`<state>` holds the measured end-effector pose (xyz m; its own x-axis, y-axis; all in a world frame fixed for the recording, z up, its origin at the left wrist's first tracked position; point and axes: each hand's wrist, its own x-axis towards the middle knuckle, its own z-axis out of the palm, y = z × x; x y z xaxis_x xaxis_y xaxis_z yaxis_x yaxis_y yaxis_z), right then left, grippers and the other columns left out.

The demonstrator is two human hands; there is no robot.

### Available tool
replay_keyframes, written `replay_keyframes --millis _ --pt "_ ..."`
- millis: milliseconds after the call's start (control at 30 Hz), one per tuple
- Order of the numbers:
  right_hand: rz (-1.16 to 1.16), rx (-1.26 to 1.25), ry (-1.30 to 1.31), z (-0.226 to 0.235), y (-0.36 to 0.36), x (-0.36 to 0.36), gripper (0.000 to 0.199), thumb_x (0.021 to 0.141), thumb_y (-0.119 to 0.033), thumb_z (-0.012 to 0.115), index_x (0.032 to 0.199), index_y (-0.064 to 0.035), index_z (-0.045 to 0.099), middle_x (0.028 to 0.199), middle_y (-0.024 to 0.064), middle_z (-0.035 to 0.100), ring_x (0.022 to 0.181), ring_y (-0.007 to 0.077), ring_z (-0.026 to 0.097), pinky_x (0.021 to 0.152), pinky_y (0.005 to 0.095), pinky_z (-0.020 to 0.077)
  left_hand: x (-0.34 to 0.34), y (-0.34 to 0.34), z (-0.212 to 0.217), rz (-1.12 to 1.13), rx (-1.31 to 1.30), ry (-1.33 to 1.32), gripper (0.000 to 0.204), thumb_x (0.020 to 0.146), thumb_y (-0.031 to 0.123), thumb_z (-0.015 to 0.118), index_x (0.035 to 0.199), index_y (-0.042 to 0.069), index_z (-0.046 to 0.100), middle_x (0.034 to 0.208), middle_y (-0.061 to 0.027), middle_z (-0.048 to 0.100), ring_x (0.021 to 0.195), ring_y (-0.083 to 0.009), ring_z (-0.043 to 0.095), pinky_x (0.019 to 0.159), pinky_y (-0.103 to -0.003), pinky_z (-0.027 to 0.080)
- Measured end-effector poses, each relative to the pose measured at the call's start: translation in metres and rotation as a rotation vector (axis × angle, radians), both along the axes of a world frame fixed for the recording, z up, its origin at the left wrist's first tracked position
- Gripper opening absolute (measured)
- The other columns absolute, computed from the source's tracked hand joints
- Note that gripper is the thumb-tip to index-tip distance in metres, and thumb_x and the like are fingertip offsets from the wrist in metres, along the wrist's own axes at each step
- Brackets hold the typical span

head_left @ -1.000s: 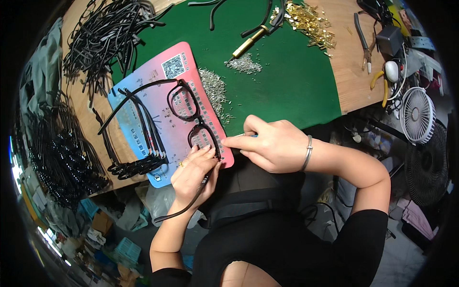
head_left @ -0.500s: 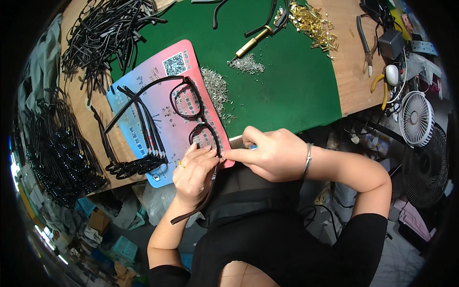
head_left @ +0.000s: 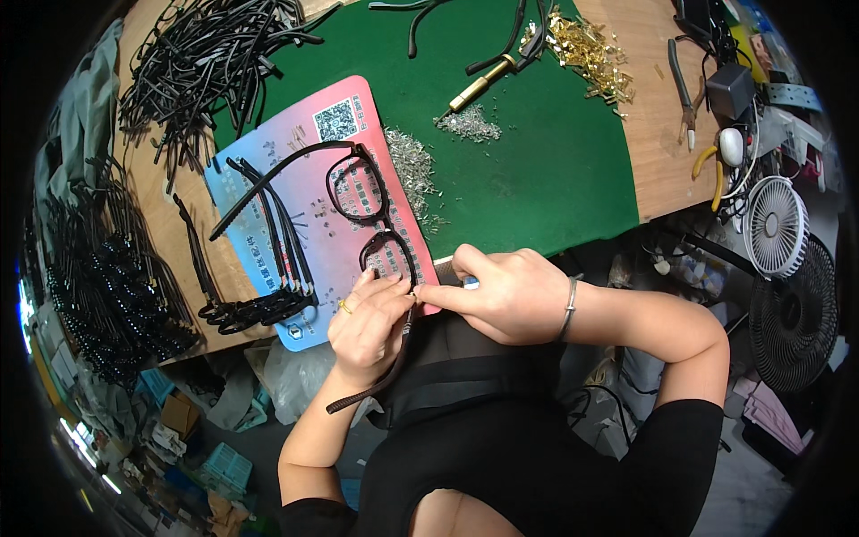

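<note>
My left hand [head_left: 365, 329], with a gold ring, is closed on the near end of a black eyeglass frame [head_left: 387, 224]. One temple of it stretches out over the pink and blue mat [head_left: 333, 259]; the other hangs down past my left wrist. My right hand [head_left: 512, 300] is curled, its pointing finger reaching to the hinge corner beside my left fingertips. A bit of something blue [head_left: 472, 282] shows inside the right hand; the rest is hidden. Small metal bits lie scattered on the mat, with several dark frames [head_left: 259, 310] at its left edge.
Silver screw-like pieces [head_left: 412, 179] and a smaller pile [head_left: 472, 123] lie on the green cloth [head_left: 537, 179], near a brass screwdriver [head_left: 479, 87]. Gold parts [head_left: 591, 55] lie far right. Black temples [head_left: 215, 72] heap far left. Pliers [head_left: 684, 89] and a white fan [head_left: 777, 225] are right.
The whole view has shifted slightly to the right. Both hands and the eyeglass frame keep nearly the same places over the mat.
</note>
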<state>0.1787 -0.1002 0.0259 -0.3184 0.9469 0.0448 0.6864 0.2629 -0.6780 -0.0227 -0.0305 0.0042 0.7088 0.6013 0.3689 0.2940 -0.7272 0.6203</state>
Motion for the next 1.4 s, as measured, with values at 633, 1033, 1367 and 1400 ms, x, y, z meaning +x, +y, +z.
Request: replay_keyframes --millis 633,1033,1367,1400 --pt "0.205 0.010 -0.148 -0.002 0.019 0.009 0.033 0.077 -0.013 0.057 0.110 -0.0074 0.051 0.087 0.0096 0.052 0.059 0.0211 0.061 0.046 0.0328 0.0490 0.000 -0.001 -0.007 -0.005 -0.030 -0.068 0.013 0.069 0.000 0.073 0.076 0.007 0.065 0.081 -0.0053 0.067 0.080 -0.0209 0.065 0.088 -0.042 0.048" --pt "0.028 -0.109 0.064 0.009 0.019 0.018 0.037 0.081 -0.019 0.061 0.114 -0.0078 0.050 0.088 0.0103 0.050 0.065 0.0270 0.058 0.056 0.0358 0.0496 -0.015 0.025 0.092 0.233 -0.641 -0.468 0.020 0.064 -0.006 0.070 0.081 -0.001 0.060 0.074 -0.0104 0.063 0.057 -0.0121 0.053 0.051 -0.022 0.041" --pt "-0.018 -0.130 0.062 0.007 0.020 0.029 0.028 0.082 -0.018 0.059 0.107 -0.0062 0.055 0.087 0.0097 0.051 0.067 0.0261 0.058 0.058 0.0348 0.0493 -0.120 0.035 0.156 0.534 -1.070 -0.057 0.020 0.074 0.012 0.070 0.085 -0.002 0.061 0.067 -0.0016 0.058 0.058 -0.0069 0.055 0.054 -0.019 0.044" --pt "-0.017 -0.122 0.050 0.006 0.019 0.030 0.028 0.082 -0.018 0.059 0.107 -0.0061 0.055 0.086 0.0098 0.052 0.068 0.0262 0.058 0.058 0.0348 0.0494 -0.103 0.043 0.151 0.517 -1.020 -0.054 0.014 0.076 0.006 0.067 0.086 -0.001 0.061 0.067 0.0016 0.054 0.059 -0.0057 0.053 0.054 -0.018 0.042"
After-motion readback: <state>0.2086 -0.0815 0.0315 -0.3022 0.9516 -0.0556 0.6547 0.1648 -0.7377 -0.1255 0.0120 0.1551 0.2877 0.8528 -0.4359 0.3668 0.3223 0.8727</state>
